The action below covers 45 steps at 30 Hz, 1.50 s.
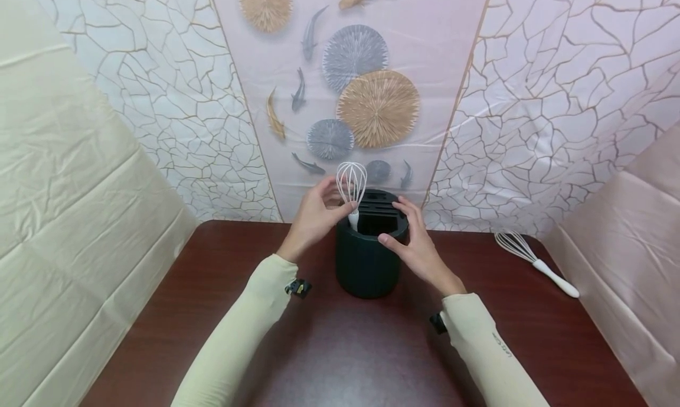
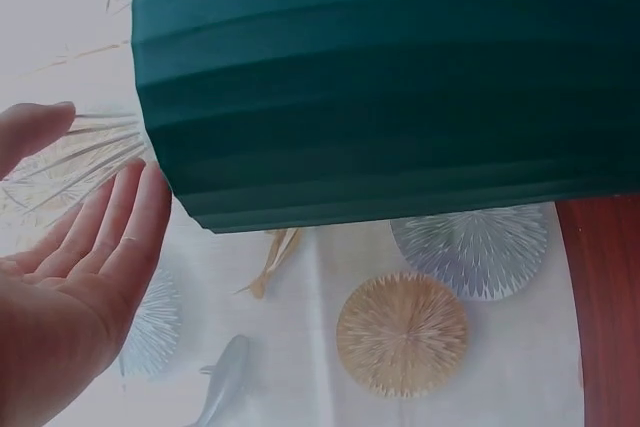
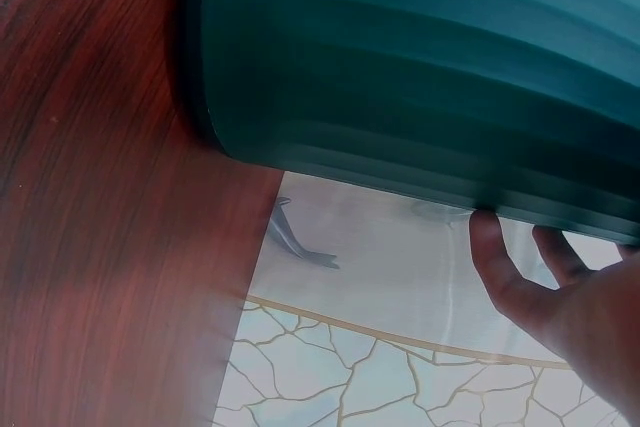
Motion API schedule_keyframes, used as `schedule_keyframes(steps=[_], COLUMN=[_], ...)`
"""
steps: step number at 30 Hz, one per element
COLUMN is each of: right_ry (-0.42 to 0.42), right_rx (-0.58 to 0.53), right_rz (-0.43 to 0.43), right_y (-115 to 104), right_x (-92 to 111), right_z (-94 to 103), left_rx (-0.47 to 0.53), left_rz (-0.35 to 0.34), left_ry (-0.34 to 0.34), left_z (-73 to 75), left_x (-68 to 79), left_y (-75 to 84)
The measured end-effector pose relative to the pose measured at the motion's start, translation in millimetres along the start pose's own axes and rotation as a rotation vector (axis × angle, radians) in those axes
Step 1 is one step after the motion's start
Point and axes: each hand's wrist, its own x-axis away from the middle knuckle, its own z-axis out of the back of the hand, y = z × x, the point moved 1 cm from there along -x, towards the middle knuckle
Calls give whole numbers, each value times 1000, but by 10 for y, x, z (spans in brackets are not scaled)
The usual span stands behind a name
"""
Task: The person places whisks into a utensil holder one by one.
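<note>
At the frame's centre, the dark green cylindrical holder (image 1: 368, 266) looks like ribbed, low-sheen plastic, and the white balloon whisk (image 1: 353, 219) at its rim has a smooth, plastic-looking handle. The reddish-brown, wood-grained table (image 1: 366, 360) at the bottom is smooth and softly glossy, while the creased cream cloth (image 1: 79, 241) at left looks faintly satiny.

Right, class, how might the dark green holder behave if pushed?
The holder looks stiff, since its walls show no dent where the right hand touches it. Broad and upright, it would probably slide before tipping; knocked over, its rounded side could roll.
</note>
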Motion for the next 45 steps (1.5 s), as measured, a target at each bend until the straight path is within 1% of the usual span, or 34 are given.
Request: schedule_keyframes(steps=[4,8,11,15,21,25,27,29,32,35,40,45], right_ry=[1,0,1,2,7,8,7,3,0,1,4,0], right_rx=[-3,-4,2,8,13,16,12,9,10,12,3,2], right_rz=[-12,-20,-16,-13,-30,-25,-22,-19,-22,-22,-16,-6], right_y=[-3,0,4,11,29,30,28,23,24,24,1,-24], right_x=[19,26,25,28,37,36,35,35,36,31,19,8], right_z=[-3,-10,-17,-21,-14,-13,-14,-14,-11,-4,5,-3], left_rx=[-45,-90,-108,-130,-146,-205,-228,-250,-302,-363,-411,-425], left_rz=[-30,-90,-121,-125,-106,-112,-135,-172,-234,-272,-302,-297], left_ry=[-10,-14,-39,-73,-84,-97,-114,-141,-188,-219,-232,-244], left_z=[5,7,2,-7,-16,-22,-26,-30,-37,-40,-32,-11], left_x=[-2,1,2,13,31,46,52,60,76,92,112,138], left_y=[-17,-61,-80,-77,-56,-43,-40,-34,-31,-28,-34,-58])
